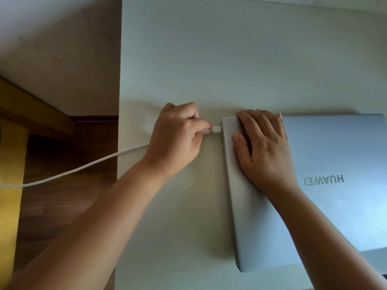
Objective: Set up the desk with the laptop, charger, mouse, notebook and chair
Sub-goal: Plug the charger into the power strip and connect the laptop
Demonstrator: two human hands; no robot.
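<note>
A closed silver laptop [326,206] lies on the white desk [209,59], its logo facing away from me. My right hand [263,147] rests flat on the lid near its far left corner, fingers spread. My left hand [178,139] pinches the white plug [216,129] of the charger cable [83,167] right at the laptop's left edge, near the far corner. The cable trails left off the desk edge and out of view. No mouse, notebook or chair seat shows clearly.
The desk's left edge [119,164] drops to a dark wooden floor [69,185]. A yellow wooden piece of furniture [12,185] stands at the far left. A pale wall [62,49] lies beyond it.
</note>
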